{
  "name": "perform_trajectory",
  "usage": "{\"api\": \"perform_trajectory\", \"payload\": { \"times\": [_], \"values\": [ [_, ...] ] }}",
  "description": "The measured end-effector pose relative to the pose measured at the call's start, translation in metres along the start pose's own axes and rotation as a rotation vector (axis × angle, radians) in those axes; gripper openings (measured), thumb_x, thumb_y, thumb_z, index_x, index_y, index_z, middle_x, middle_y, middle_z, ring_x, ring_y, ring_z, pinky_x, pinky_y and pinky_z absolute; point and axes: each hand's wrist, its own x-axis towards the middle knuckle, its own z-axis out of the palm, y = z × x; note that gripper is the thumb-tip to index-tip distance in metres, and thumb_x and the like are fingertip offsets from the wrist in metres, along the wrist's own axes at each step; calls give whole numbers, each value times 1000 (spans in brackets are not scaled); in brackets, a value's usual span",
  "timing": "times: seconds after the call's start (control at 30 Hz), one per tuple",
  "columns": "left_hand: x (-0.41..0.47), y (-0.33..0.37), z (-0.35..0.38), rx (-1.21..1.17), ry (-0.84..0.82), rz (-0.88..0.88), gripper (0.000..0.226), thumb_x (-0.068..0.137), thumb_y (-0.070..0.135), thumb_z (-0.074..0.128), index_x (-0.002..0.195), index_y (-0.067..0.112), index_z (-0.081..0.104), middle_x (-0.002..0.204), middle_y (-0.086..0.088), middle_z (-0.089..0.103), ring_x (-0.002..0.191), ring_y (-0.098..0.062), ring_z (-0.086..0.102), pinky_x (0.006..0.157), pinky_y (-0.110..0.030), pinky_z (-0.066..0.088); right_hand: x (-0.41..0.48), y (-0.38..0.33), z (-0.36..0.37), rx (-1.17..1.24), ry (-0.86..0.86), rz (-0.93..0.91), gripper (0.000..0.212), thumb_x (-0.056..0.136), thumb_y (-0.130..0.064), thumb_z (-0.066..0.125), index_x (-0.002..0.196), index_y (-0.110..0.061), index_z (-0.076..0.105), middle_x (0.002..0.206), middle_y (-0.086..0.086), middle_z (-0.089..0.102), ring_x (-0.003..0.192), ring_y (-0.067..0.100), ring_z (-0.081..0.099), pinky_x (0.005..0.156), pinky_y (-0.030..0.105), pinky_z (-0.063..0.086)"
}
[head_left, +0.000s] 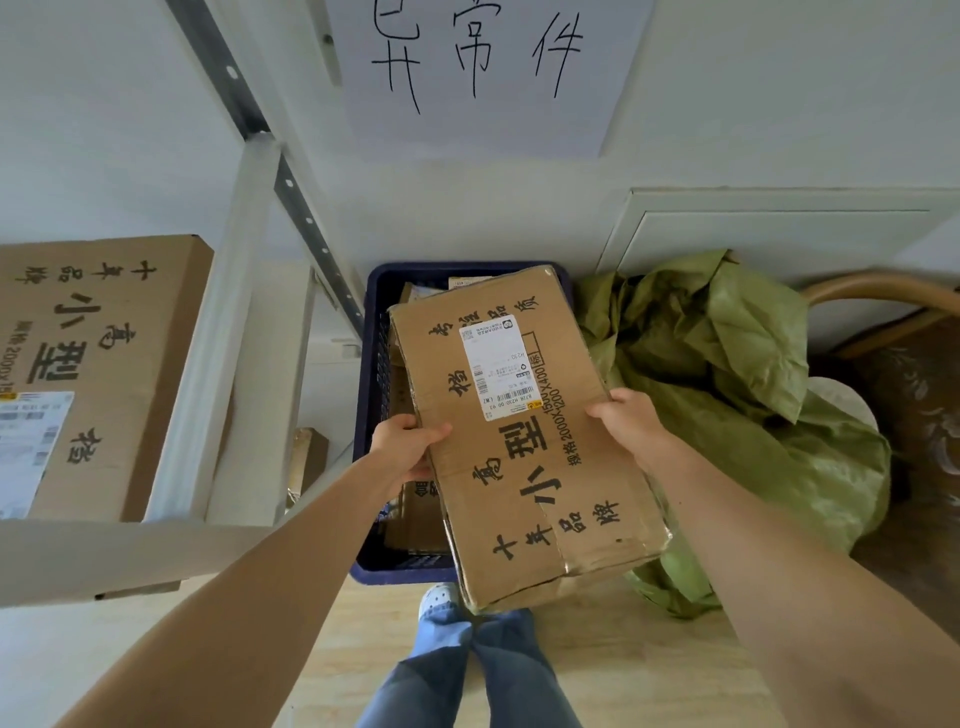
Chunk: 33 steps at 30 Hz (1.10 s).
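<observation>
Right now both hands hold one long cardboard box (524, 499) between them. The left hand (410, 441) grips its left edge, thumb on the top face and fingers curled underneath. The right hand (631, 423) clasps the opposite edge, fingers wrapped over the side. The box lies flat-side up and slightly skewed, with a white shipping label (493, 366) on the top face just beyond the hands, between black printed characters.

Below the hands and reaching past them stands a dark blue crate (375, 296) on the floor, with other cardboard parcels in it. The far end of the held box is over this crate; whether it touches the parcels cannot be told.

Just right of the right hand lies a crumpled green bag (727, 358). Well left of the left hand, a white shelf (228, 322) carries a second box (104, 332) with the same printing. On the wall beyond the hands hangs a handwritten paper sign (478, 67).
</observation>
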Motion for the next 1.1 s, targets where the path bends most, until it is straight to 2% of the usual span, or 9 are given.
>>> {"api": "perform_trajectory", "payload": {
  "times": [0.07,0.23,0.37,0.43,0.6,0.8,0.93,1.0,1.1],
  "values": [
    [1,-2,-4,-41,-17,9,43,89,12,72,129,10,55,107,-6,66,87,-19,66,60,-34,55,-1,7,5,32,-6,36,28,94,-17,63,120,-9,62,113,9,67,101,26,63,93,40,51],
    [5,-6,-10,-146,-116,25,49,90,22,71,133,23,46,116,-11,64,98,-30,66,70,-45,56,-6,24,8,228,-96,90,37,91,-20,68,126,-14,59,114,6,69,100,22,65,82,38,52],
    [11,-8,-11,-125,-242,48,50,92,29,68,133,34,39,117,-11,62,99,-32,67,89,-56,56,-6,32,6,336,-141,112,55,86,-25,74,136,-21,52,119,4,68,109,27,64,97,52,49],
    [14,-7,-10,-104,-252,59,52,92,27,69,133,36,39,116,-11,63,98,-31,66,91,-56,54,-5,34,4,339,-154,113,59,85,-25,74,138,-22,50,120,5,68,111,28,63,99,55,47],
    [21,-4,-13,-128,-153,55,58,84,22,78,128,27,40,108,-13,64,89,-33,64,93,-61,52,-5,35,7,348,-179,106,55,87,-20,72,138,-22,51,119,4,69,111,28,64,100,54,47],
    [19,-2,-18,-202,-99,31,64,82,15,79,132,17,39,119,-15,60,105,-35,64,90,-59,55,-10,26,8,311,-125,83,50,86,-18,75,132,-12,55,113,7,70,104,27,66,94,49,52],
    [12,1,-19,-246,-106,41,74,77,20,82,139,9,44,122,-19,65,105,-36,67,79,-52,60,-20,15,-3,246,-98,51,55,85,-30,76,130,-9,52,107,3,67,93,20,64,78,37,53],
    [7,7,-17,-274,-106,51,64,80,20,80,133,1,50,120,-22,67,106,-39,66,88,-56,57,-24,7,-11,184,-46,28,64,85,-36,76,136,-10,47,111,2,61,89,16,59,68,30,47],
    [1,16,-13,-316,-103,59,44,82,16,77,118,-3,59,112,-23,66,100,-37,61,101,-62,47,-25,0,-20,57,62,-18,78,84,-45,74,145,-11,41,135,9,54,110,23,56,87,35,47]
  ]
}}
